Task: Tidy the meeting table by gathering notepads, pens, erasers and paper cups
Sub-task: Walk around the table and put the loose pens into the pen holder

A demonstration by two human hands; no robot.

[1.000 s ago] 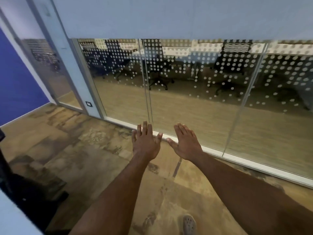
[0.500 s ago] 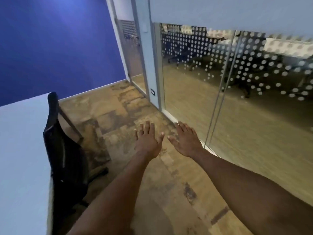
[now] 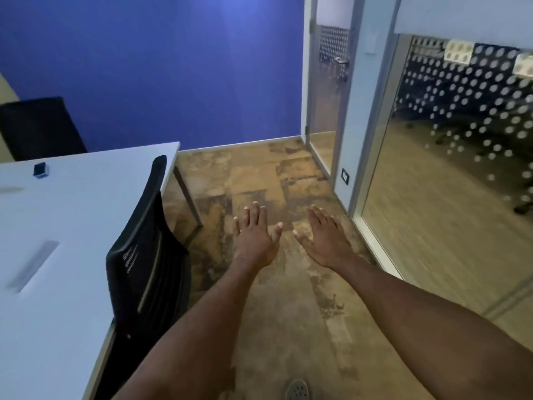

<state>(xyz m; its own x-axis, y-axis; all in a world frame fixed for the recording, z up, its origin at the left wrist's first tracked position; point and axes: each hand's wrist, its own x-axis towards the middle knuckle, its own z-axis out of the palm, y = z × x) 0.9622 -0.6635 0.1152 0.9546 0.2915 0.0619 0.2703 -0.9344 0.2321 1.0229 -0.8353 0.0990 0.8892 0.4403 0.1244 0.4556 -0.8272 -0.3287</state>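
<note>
My left hand (image 3: pixel 255 236) and my right hand (image 3: pixel 324 238) are stretched out in front of me over the floor, palms down, fingers apart, holding nothing. The white meeting table (image 3: pixel 80 220) stands to my left. A small dark eraser-like block (image 3: pixel 40 170) lies near the table's far edge, well left of my hands. Blurred grey strips (image 3: pixel 34 265) show on the tabletop; I cannot tell what they are. No notepads, pens or paper cups are visible.
A black mesh office chair (image 3: pixel 147 255) is pushed against the table's right side, just left of my left arm. Another black chair (image 3: pixel 40 128) stands behind the table. A dotted glass partition (image 3: pixel 450 168) and door run along the right. A blue wall (image 3: pixel 173 67) is ahead.
My view has swung left from the glass partition toward the blue wall, bringing the table and chair into sight. Both hands stay open and outstretched.
</note>
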